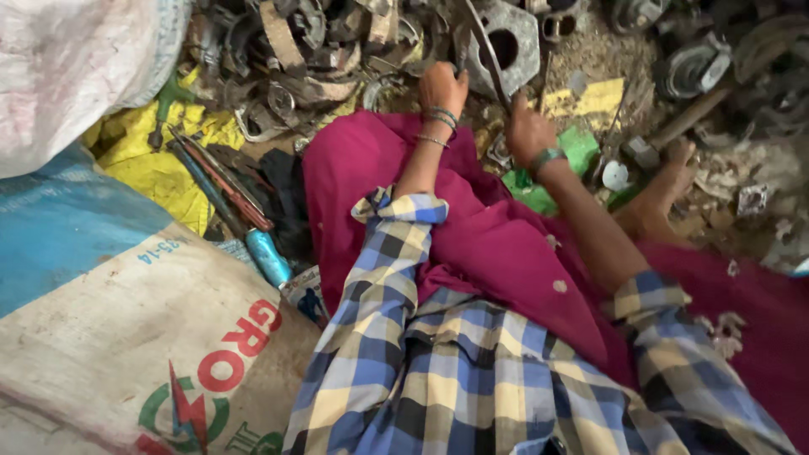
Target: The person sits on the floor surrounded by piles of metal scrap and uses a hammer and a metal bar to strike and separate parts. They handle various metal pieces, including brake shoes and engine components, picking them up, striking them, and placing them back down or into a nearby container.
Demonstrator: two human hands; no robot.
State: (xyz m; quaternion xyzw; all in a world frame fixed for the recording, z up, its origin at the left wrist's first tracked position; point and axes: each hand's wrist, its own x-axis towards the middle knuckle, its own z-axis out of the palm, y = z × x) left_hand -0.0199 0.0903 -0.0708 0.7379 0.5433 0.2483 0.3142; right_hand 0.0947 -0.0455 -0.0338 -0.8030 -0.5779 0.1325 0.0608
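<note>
The right hand (pixel 527 131) has its grip closed around a thin curved metal strip (pixel 484 46) that rises toward the grey square metal block with a round hole (pixel 510 38); the left hand (pixel 442 88) lies just beside it, fingers curled into the scrap, though whether its grip has hold of a piece I cannot tell. From here the strip's bare edge could cut the palm if it slips, and tugging it could shift the tangled scrap pile (pixel 312 50) onto the fingers; the bare foot (pixel 661 194) rests near sharp debris on the floor. Counted: two hands, one strip, one block, one foot, two sacks at the left, one blue-handled tool (pixel 268 255), bangles on both wrists.
</note>
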